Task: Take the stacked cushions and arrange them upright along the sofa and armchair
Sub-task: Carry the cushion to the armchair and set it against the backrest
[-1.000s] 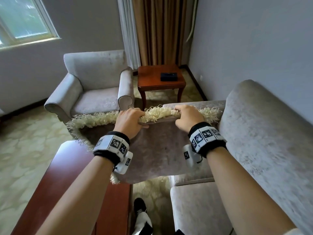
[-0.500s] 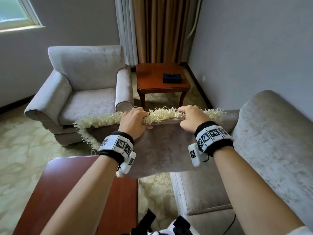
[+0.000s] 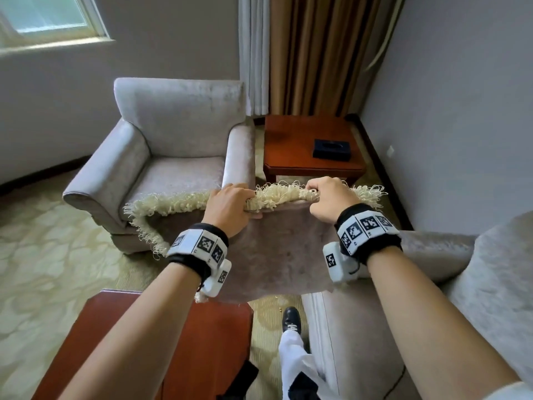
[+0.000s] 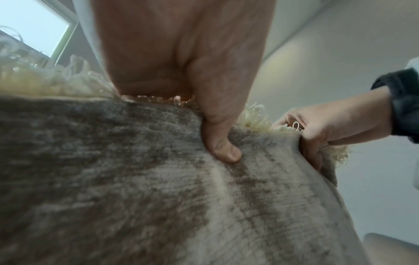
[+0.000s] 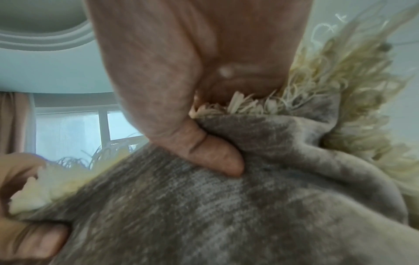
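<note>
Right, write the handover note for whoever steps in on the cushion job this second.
Left hand: grips the top fringed edge of the grey cushion, thumb pressed into the fabric.
Right hand: grips the same edge, further right.
The cushion hangs in the air from both hands, between the armchair and the sofa.
Done: this cushion is picked up. No cushion shows on the armchair or on the visible part of the sofa.
Left: stand this one upright against a backrest, probably the armchair ahead; the stack is out of view.
</note>
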A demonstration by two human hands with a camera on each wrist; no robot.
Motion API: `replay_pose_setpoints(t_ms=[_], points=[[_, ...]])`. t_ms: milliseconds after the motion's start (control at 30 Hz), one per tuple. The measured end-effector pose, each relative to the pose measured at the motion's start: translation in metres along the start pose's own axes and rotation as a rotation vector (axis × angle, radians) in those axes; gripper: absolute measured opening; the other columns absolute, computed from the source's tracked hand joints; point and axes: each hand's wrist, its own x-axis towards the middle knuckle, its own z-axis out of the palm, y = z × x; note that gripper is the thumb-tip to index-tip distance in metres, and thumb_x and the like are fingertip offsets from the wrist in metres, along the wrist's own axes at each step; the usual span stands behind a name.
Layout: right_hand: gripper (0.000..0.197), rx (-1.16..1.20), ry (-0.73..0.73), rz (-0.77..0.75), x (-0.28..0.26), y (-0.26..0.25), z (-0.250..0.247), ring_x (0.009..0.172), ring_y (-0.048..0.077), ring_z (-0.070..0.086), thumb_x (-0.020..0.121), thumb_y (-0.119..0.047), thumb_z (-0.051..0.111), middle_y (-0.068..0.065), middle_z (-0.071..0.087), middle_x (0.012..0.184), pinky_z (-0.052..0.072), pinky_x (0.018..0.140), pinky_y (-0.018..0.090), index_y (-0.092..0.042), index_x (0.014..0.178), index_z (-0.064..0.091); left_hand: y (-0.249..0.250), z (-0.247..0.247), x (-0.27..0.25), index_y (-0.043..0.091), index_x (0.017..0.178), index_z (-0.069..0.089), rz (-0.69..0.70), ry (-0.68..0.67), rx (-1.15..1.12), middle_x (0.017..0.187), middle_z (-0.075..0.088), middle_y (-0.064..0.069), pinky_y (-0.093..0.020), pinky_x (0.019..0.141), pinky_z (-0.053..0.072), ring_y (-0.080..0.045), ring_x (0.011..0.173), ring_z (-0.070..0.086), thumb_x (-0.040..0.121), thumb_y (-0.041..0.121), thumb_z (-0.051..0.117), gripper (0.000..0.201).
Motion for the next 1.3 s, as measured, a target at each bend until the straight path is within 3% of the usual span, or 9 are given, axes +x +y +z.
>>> replay_pose_setpoints(t_ms=[267,467,667,800,867,1033,1167,1300], points=[[0.052,0.014,-0.108,-0.099,0.180,0.007,-0.002,0.110,0.034,0.059,0.072,-0.008,0.054,0.012,0.062,0.123,0.049,0.090,0.038,-0.030,0.118,0.064,-0.045,0.015,0.136,0.018,0.081,0.062,-0.187,-0.092,0.026,0.093,0.059,0.003,-0.036,0.073,0.048,-0.025,0.087,0.059,0.072,0.047,0.077,0.034],[0.052,0.012,-0.127,-0.127,0.275,0.022,-0.027,0.107,0.036,0.060,0.069,-0.010,0.054,0.011,0.064,0.119,0.051,0.091,0.038,-0.031,0.115,0.066,-0.054,0.024,0.226,0.015,0.104,0.069,-0.210,-0.009,0.029,0.111,0.049,0.006,-0.039,0.072,0.051,-0.024,0.081,0.060,0.073,0.044,0.079,0.044],[0.049,0.009,-0.060,-0.210,0.335,0.010,-0.037,0.100,0.034,0.063,0.070,-0.010,0.057,0.008,0.068,0.112,0.052,0.082,0.036,-0.030,0.114,0.065,-0.076,0.021,0.270,0.013,0.088,0.070,-0.257,0.067,0.069,0.103,0.045,0.000,-0.037,0.063,0.049,-0.019,0.069,0.046,0.071,0.043,0.080,0.036],[0.042,0.031,-0.047,-0.236,0.362,-0.003,-0.039,0.096,0.034,0.063,0.069,-0.008,0.056,0.007,0.068,0.106,0.049,0.076,0.034,-0.027,0.105,0.065,-0.098,0.012,0.291,0.018,0.076,0.063,-0.251,0.069,0.111,0.096,0.058,0.004,-0.031,0.064,0.040,-0.023,0.077,0.056,0.072,0.046,0.078,0.032],[0.044,0.031,-0.043,-0.231,0.375,-0.007,-0.040,0.100,0.034,0.062,0.070,-0.009,0.057,0.008,0.068,0.108,0.048,0.079,0.034,-0.027,0.109,0.065,-0.108,0.006,0.307,0.022,0.072,0.057,-0.241,0.064,0.157,0.091,0.063,0.005,-0.031,0.063,0.038,-0.026,0.082,0.060,0.072,0.048,0.077,0.033],[0.052,0.001,-0.087,-0.191,0.407,-0.025,-0.039,0.110,0.035,0.059,0.071,-0.011,0.057,0.010,0.063,0.122,0.047,0.088,0.036,-0.027,0.120,0.063,-0.138,-0.003,0.345,0.024,0.091,0.067,-0.214,0.023,0.212,0.094,0.071,-0.001,-0.034,0.070,0.048,-0.030,0.093,0.064,0.074,0.048,0.074,0.030],[0.047,-0.014,-0.117,-0.200,0.444,-0.069,-0.027,0.110,0.035,0.059,0.069,-0.010,0.056,0.008,0.063,0.119,0.046,0.085,0.033,-0.026,0.112,0.066,-0.191,-0.007,0.360,0.024,0.084,0.062,-0.237,-0.009,0.180,0.093,0.070,-0.002,-0.032,0.064,0.039,-0.032,0.093,0.063,0.075,0.049,0.073,0.028],[0.045,-0.055,-0.095,-0.229,0.480,-0.134,-0.004,0.113,0.032,0.057,0.069,-0.010,0.055,0.005,0.062,0.119,0.044,0.086,0.033,-0.026,0.109,0.066,-0.268,-0.016,0.365,0.026,0.078,0.055,-0.281,-0.022,0.142,0.094,0.069,-0.003,-0.033,0.064,0.040,-0.034,0.095,0.062,0.074,0.051,0.072,0.031]])
